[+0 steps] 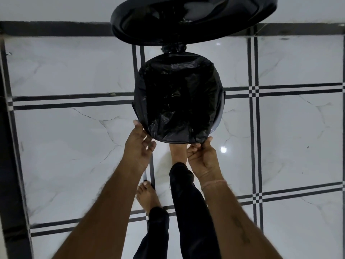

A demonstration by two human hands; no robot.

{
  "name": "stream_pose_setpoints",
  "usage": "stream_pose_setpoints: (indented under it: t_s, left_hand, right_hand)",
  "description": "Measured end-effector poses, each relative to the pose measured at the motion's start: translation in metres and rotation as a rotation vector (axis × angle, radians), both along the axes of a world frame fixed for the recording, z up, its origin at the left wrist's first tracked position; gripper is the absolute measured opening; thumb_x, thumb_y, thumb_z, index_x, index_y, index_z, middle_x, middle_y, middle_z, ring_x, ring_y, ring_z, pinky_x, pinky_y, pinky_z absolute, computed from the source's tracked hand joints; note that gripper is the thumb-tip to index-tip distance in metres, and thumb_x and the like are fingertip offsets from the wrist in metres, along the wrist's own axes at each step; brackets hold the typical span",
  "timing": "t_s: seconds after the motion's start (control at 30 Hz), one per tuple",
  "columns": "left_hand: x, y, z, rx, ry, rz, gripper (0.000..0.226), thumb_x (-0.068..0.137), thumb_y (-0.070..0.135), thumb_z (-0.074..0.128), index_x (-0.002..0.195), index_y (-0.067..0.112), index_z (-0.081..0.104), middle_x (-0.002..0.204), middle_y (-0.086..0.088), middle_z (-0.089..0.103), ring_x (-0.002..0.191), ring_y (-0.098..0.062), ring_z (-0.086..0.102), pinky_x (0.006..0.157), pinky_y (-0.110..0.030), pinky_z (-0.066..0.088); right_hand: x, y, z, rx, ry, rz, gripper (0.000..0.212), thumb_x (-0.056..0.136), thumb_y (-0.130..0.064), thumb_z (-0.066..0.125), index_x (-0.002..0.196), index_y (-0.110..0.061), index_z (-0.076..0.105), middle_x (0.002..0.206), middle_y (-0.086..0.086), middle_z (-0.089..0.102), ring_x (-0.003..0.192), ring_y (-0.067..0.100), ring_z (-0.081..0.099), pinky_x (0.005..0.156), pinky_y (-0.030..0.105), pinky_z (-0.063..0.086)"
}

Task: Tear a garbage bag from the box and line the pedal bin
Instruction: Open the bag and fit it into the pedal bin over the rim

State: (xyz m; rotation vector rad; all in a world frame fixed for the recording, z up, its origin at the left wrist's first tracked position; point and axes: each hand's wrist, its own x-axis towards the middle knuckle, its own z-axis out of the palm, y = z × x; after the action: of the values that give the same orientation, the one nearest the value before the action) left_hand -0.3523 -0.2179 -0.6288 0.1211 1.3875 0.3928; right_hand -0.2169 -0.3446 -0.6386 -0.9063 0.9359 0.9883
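A round pedal bin point(218, 120) stands on the floor straight below me, its black lid point(192, 17) swung up and open at the far side. A black garbage bag point(177, 98) lies inside it, with its mouth folded over the rim. My left hand point(139, 146) is at the near-left rim, fingers spread and touching the bag's edge. At the near-right rim my right hand point(202, 156) pinches the bag's edge between thumb and fingers. My right foot point(178, 152) is tucked under the bin's front, where the pedal is hidden. No box is in view.
The floor is glossy white marble tile point(74, 146) with black grid lines. A dark wall or door edge point(7, 165) runs down the far left. My left foot point(147, 195) stands behind the right one.
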Motion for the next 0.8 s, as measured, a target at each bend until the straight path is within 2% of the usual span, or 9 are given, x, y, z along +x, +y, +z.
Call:
stream_pose_setpoints:
  t_s: [0.13, 0.27, 0.37, 0.47, 0.5, 0.6, 0.67, 0.8]
  left_hand:
    - [0.006, 0.002, 0.004, 0.078, 0.109, -0.052, 0.014, 0.101, 0.036, 0.062, 0.096, 0.022, 0.064, 0.091, 0.003, 0.068, 0.086, -0.017, 0.058, 0.083, -0.031, 0.052]
    - [0.011, 0.000, 0.001, 0.095, 0.110, -0.026, 0.016, 0.102, 0.034, 0.060, 0.091, 0.022, 0.060, 0.087, 0.003, 0.065, 0.077, -0.015, 0.054, 0.081, -0.030, 0.054]
    - [0.012, -0.001, -0.004, 0.103, 0.101, -0.008, 0.016, 0.102, 0.034, 0.059, 0.091, 0.023, 0.059, 0.090, 0.003, 0.063, 0.077, -0.016, 0.052, 0.081, -0.032, 0.052]
    - [0.010, -0.002, -0.007, 0.113, 0.106, -0.021, 0.017, 0.101, 0.038, 0.059, 0.094, 0.023, 0.060, 0.095, 0.003, 0.065, 0.081, -0.016, 0.054, 0.081, -0.032, 0.051]
    - [0.009, -0.003, -0.007, 0.113, 0.110, -0.034, 0.018, 0.101, 0.040, 0.059, 0.096, 0.023, 0.061, 0.096, 0.003, 0.065, 0.082, -0.016, 0.055, 0.082, -0.032, 0.051]
    - [0.009, -0.003, -0.006, 0.115, 0.129, -0.051, 0.018, 0.100, 0.041, 0.059, 0.095, 0.024, 0.061, 0.095, 0.005, 0.066, 0.084, -0.015, 0.057, 0.083, -0.032, 0.050]
    - [0.010, -0.002, -0.005, 0.117, 0.137, -0.058, 0.018, 0.100, 0.041, 0.059, 0.095, 0.024, 0.060, 0.095, 0.006, 0.068, 0.085, -0.014, 0.060, 0.083, -0.031, 0.050]
    - [0.007, -0.001, -0.008, 0.119, 0.120, -0.073, 0.016, 0.099, 0.039, 0.060, 0.096, 0.024, 0.060, 0.096, 0.008, 0.069, 0.089, -0.013, 0.062, 0.085, -0.030, 0.049]
  right_hand:
    - [0.027, 0.003, -0.002, -0.046, 0.045, -0.002, 0.047, 0.111, -0.034, 0.044, 0.075, -0.017, 0.069, 0.056, -0.007, 0.059, 0.034, 0.003, 0.042, 0.036, 0.014, 0.033]
    - [0.059, 0.007, -0.010, -0.131, 0.115, 0.007, 0.040, 0.114, -0.019, 0.036, 0.079, -0.021, 0.056, 0.048, -0.007, 0.050, 0.027, 0.004, 0.036, 0.028, 0.015, 0.022]
    - [0.070, 0.012, -0.011, -0.189, 0.014, 0.024, 0.040, 0.113, -0.025, 0.040, 0.076, -0.020, 0.052, 0.044, -0.008, 0.048, 0.028, 0.002, 0.036, 0.031, 0.013, 0.025]
    - [0.072, 0.010, 0.001, -0.232, -0.174, 0.216, 0.046, 0.104, -0.052, 0.051, 0.072, -0.018, 0.056, 0.053, -0.009, 0.047, 0.040, 0.002, 0.041, 0.041, 0.012, 0.035]
    - [0.070, 0.006, 0.004, -0.251, -0.236, 0.281, 0.044, 0.101, -0.053, 0.055, 0.077, -0.017, 0.060, 0.059, -0.008, 0.051, 0.046, 0.002, 0.044, 0.046, 0.013, 0.040]
    - [0.063, -0.003, 0.010, -0.320, -0.423, 0.406, 0.021, 0.099, -0.029, 0.069, 0.086, -0.015, 0.062, 0.068, -0.005, 0.062, 0.058, 0.006, 0.053, 0.059, 0.016, 0.050]
    - [0.061, -0.001, 0.010, -0.363, -0.468, 0.404, 0.019, 0.098, -0.016, 0.071, 0.082, -0.013, 0.061, 0.066, -0.003, 0.063, 0.059, 0.008, 0.055, 0.059, 0.018, 0.051]
    - [0.067, 0.011, 0.007, -0.419, -0.341, 0.256, 0.021, 0.101, -0.018, 0.067, 0.082, -0.011, 0.064, 0.062, -0.004, 0.059, 0.050, 0.005, 0.046, 0.049, 0.015, 0.045]
